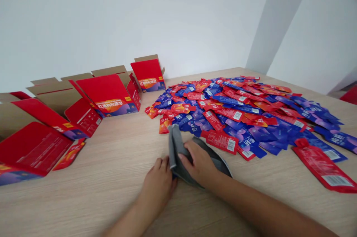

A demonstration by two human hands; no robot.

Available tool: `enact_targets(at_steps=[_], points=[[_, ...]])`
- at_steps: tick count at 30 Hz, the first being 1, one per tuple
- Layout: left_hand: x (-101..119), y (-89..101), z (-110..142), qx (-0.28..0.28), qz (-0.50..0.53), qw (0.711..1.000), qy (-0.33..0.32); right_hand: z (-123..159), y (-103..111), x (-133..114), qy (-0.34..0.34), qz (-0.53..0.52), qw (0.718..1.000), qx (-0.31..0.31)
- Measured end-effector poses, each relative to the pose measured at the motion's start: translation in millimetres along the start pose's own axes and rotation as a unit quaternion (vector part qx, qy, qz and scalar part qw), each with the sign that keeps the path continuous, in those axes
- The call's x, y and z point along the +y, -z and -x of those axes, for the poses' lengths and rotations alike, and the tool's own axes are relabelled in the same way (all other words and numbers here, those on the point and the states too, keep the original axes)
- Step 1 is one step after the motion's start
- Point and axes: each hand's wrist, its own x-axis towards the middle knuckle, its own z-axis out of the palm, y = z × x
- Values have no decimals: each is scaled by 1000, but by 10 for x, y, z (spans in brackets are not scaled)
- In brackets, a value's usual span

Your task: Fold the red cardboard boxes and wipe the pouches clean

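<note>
My right hand [199, 162] is wrapped around a grey cloth [214, 155], which is bunched and folded over on the table. A stiff-looking fold of the cloth stands up between my two hands. My left hand [160, 179] lies against the cloth's left side with its fingers curled in and closed. A small dark blue sliver shows by its fingertips, but the cloth hides what it belongs to. Just beyond the cloth spreads a large heap of red and blue sachets [223, 114] with printed labels and barcodes.
Open red cartons [108, 92] with raised flaps line the left side, and another carton [149, 75] stands at the back. A red sachet [69, 154] lies beside the nearest cartons. One loose red sachet [323, 164] rests at the right. A white wall [167, 17] rises behind the table.
</note>
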Motion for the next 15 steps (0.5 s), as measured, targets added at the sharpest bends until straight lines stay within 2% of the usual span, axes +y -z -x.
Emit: enact_targets(at_steps=[3,5,7,9,12,15], points=[[65,-50,-25,49,21,997,-53,108,-65,-169,63,62,988,-126],[34,-114,-53,59,10,995,-74,120,-111,-190,57,90,976,-192],[0,-157,-77,51,3,996,-79,77,-149,-143,46,113,967,-226],[-13,-156,-100,41,8,997,-72,-1,-170,-46,42,132,964,-226],[-28,-93,-125,30,41,997,-54,-118,-149,173,21,172,966,-195],[-115,-21,-97,33,137,990,-14,-186,-55,430,-24,206,968,-143]])
